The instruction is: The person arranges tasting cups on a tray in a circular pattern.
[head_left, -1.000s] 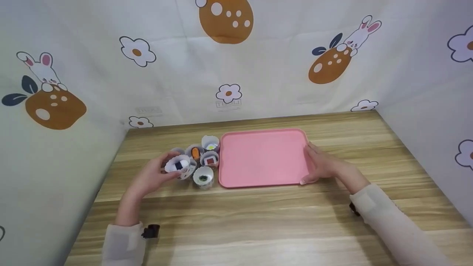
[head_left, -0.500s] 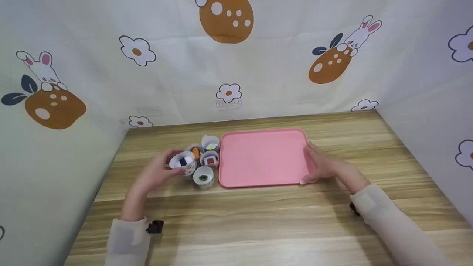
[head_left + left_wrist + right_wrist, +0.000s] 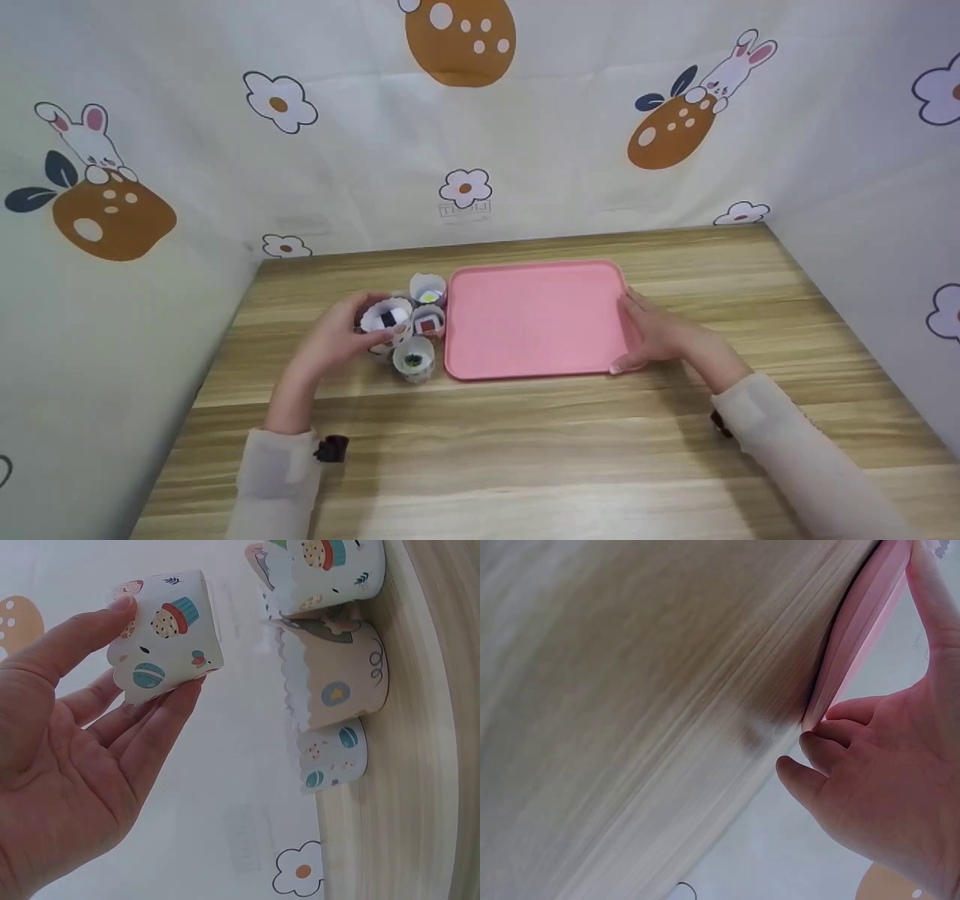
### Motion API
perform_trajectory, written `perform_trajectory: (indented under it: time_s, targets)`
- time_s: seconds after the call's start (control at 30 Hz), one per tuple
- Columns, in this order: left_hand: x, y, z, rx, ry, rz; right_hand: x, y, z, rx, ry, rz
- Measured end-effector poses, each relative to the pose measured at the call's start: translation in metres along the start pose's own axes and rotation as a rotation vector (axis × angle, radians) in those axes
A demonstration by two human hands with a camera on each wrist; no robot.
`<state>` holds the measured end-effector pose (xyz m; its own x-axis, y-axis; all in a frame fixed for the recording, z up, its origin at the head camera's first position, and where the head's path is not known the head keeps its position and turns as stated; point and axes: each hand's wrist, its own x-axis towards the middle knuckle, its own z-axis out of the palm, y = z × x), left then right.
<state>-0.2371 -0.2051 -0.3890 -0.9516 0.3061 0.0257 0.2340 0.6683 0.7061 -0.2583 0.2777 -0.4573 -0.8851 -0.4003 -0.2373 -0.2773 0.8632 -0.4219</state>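
My left hand [image 3: 337, 336] pinches a scalloped paper baking cup [image 3: 176, 652] between thumb and fingers, printed with cupcakes and eggs. Inside it lies a small white piece with a black band [image 3: 388, 320]. In the left wrist view this cup is held above the standing cups, apart from them. In the head view it overlaps part of the cluster and hides some cups. My right hand [image 3: 654, 334] rests at the right edge of a pink rectangular tray [image 3: 536, 322], thumb near its front corner, fingers spread along the rim.
Beside the tray's left edge stand more paper cups: one with a yellow-and-white piece [image 3: 428, 297], one with a red-and-white square [image 3: 428, 324], one with green leaves [image 3: 413, 361]. A patterned curtain [image 3: 360, 150] borders the wooden table [image 3: 525, 450] at the back and sides.
My left hand has moved right and slightly away from me with the cup, now covering the cup with the orange piece. The right hand and tray have stayed put.
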Motion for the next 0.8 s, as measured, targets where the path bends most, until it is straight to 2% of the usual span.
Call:
perform_trajectory:
  time_s: [0.17, 0.57, 0.8]
  targets:
    - [0.008, 0.005, 0.007, -0.025, -0.014, -0.006, 0.000, 0.000, -0.001, -0.014, 0.000, 0.004]
    - [0.027, 0.021, 0.022, -0.010, -0.019, 0.000, 0.001, 0.001, -0.001, -0.014, -0.015, 0.017]
    - [0.036, 0.030, 0.030, -0.039, -0.047, -0.027, 0.001, 0.000, -0.002, -0.004, -0.019, 0.019]
